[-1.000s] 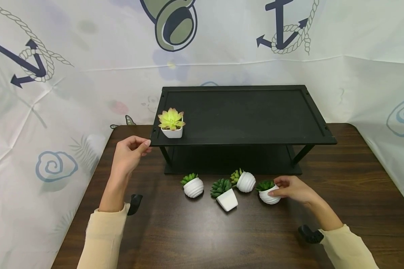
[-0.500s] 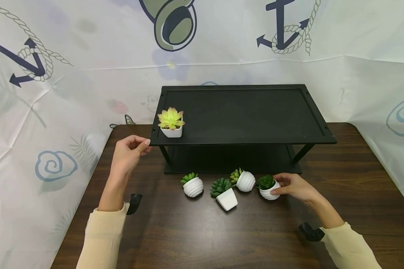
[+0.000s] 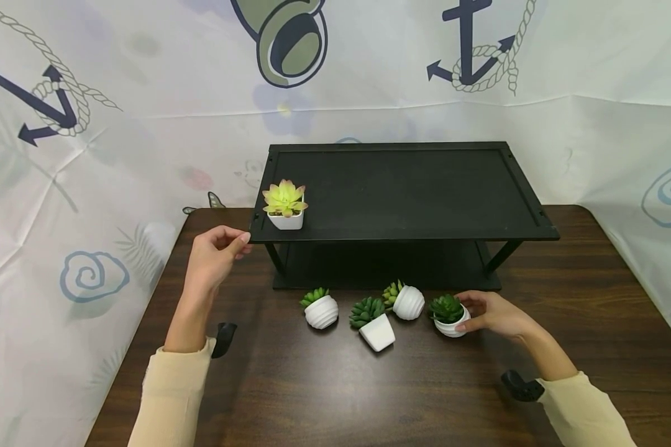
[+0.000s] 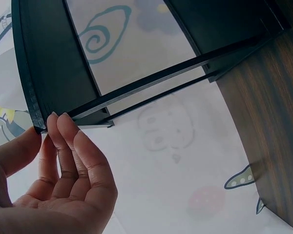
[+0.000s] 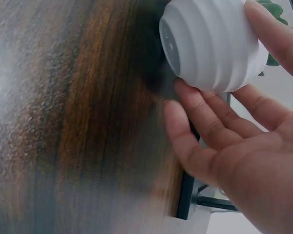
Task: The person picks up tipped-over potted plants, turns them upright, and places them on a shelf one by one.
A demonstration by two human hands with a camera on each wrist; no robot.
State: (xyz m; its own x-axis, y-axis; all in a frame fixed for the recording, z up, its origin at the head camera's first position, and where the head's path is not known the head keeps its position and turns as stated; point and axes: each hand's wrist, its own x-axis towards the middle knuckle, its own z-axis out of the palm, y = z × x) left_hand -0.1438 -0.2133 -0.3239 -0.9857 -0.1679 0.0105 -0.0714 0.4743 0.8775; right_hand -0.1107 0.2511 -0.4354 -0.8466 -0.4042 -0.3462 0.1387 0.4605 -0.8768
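My right hand holds a small potted succulent by its ribbed white round pot, thumb on the near side. In the right wrist view the pot shows its base, tipped toward the camera, with fingers around its side. At the front left corner of a black two-tier shelf, my left hand pinches the top board's edge between thumb and fingertips. The left wrist view shows this hand at the board's corner. A yellow-green succulent in a square white pot stands upright on the top tier's left end.
Several other potted succulents lie tipped on the brown table before the shelf: a round-potted one at left, a square-potted one in the middle, another round-potted one beside the right hand's pot. A printed white cloth hangs behind.
The succulent in my right hand has turned from tilted leftward to nearly upright, its leaves now facing up, and shifted slightly right. My left hand stays at the shelf corner.
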